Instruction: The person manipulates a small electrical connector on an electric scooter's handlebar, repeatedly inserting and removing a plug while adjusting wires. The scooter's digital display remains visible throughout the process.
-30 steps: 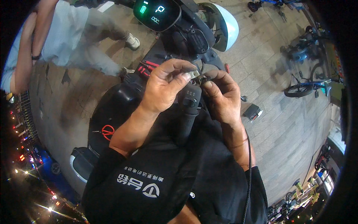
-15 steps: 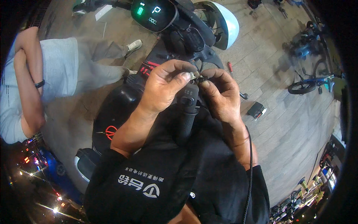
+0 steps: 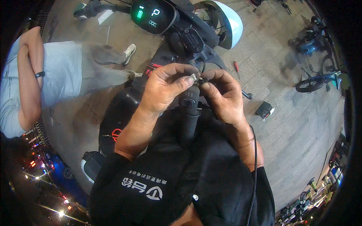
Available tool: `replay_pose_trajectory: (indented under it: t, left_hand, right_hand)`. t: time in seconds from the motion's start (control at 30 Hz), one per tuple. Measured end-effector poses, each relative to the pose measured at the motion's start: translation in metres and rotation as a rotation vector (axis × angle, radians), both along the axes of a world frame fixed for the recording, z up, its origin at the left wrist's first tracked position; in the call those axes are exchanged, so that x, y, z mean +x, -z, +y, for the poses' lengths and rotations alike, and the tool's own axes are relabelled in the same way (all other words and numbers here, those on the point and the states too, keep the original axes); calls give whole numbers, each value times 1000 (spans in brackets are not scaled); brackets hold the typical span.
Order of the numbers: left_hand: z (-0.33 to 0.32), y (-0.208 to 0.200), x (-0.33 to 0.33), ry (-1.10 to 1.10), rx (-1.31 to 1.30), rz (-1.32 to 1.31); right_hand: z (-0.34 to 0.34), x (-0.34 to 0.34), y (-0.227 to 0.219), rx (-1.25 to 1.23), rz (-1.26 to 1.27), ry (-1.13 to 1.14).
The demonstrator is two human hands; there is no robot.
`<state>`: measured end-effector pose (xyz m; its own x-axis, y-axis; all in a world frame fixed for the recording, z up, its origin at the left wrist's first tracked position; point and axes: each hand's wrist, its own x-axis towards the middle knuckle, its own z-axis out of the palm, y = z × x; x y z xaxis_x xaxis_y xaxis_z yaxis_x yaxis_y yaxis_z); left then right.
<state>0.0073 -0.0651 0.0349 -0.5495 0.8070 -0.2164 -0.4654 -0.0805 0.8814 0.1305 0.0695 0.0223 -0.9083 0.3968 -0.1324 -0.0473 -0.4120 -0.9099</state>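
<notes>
Above a scooter's handlebar grip (image 3: 189, 126), my two hands meet fingertip to fingertip. Thumb and forefinger of my left hand (image 3: 161, 88) pinch a small whitish plastic piece (image 3: 194, 77), which looks like a wire connector. My right hand (image 3: 227, 98) is closed in a pinch on a small dark piece (image 3: 203, 80) right beside it. Whether the two pieces are joined I cannot tell, as my fingers cover much of them. Just below my fingertips is the switch housing (image 3: 190, 100) of the grip. The lit dashboard display (image 3: 154, 16) is farther off.
A person (image 3: 62, 69) with folded arms stands at the left. Red-handled scissors or pliers (image 3: 116, 134) lie on the black seat (image 3: 107, 122). On the paving at right are a red-handled screwdriver (image 3: 236, 67) and a black box (image 3: 264, 110); beyond them stands a bike (image 3: 311, 84).
My view has shifted slightly, so the surroundings sit a little differently. Both hands keep their pinch, and the whitish piece is turned slightly between my fingers.
</notes>
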Motion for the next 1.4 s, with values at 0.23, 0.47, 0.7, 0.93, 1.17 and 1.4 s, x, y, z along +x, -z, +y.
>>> replay_pose_trajectory:
  t: [0.23, 0.47, 0.7, 0.93, 1.17, 1.4]
  left_hand:
    - [0, 10, 2, -63, 59, 49]
    - [-6, 1, 1, 26, 37, -55]
    - [-6, -1, -2, 58, 20, -32]
    - [-3, 3, 0, -3, 32, 34]
    - [-1, -2, -2, 42, -61, 86]
    - [0, -3, -7, 110, -9, -190]
  right_hand:
    - [-3, 1, -1, -8, -2, -2]
    - [-4, 2, -1, -34, -20, -7]
    - [-4, 0, -1, -66, 13, 3]
    - [-1, 0, -4, -33, -18, -5]
    - [4, 2, -3, -93, -51, -29]
    - [12, 0, -8, -162, -58, -106]
